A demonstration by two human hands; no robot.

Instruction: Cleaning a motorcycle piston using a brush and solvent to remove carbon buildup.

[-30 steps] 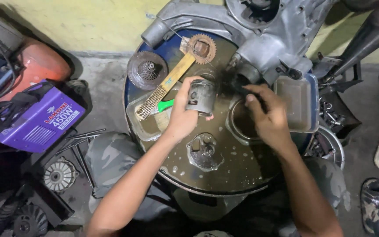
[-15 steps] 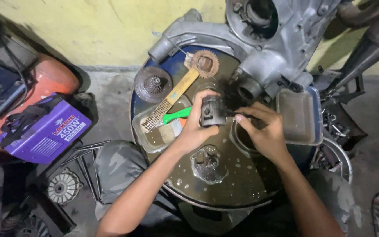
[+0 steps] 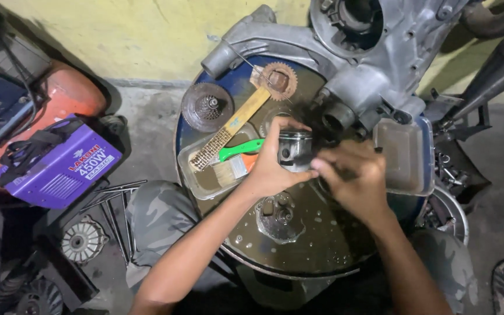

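Observation:
My left hand (image 3: 270, 163) grips a shiny metal piston (image 3: 294, 150) from its left side, holding it above the oily round drum top (image 3: 298, 251). My right hand (image 3: 354, 178) sits just right of the piston, fingertips pressed against its lower right edge; whether it pinches a small part is hidden. A grey metal engine casing (image 3: 374, 58) lies on the far edge of the drum, close behind both hands.
A shallow tray (image 3: 196, 178) holds a wire brush (image 3: 228, 128) and a green-handled paintbrush (image 3: 237, 150). A rusty sprocket (image 3: 278, 80), a clutch disc (image 3: 207, 106), a small metal part (image 3: 276, 217) and a clear plastic tub (image 3: 402, 154) rest on the drum. A purple welding machine (image 3: 59, 169) stands on the floor at left.
Both hands came together around the piston, which the left hand lifted and turned upright. The right hand moved from the casing side onto the piston's edge. The camera shifted slightly.

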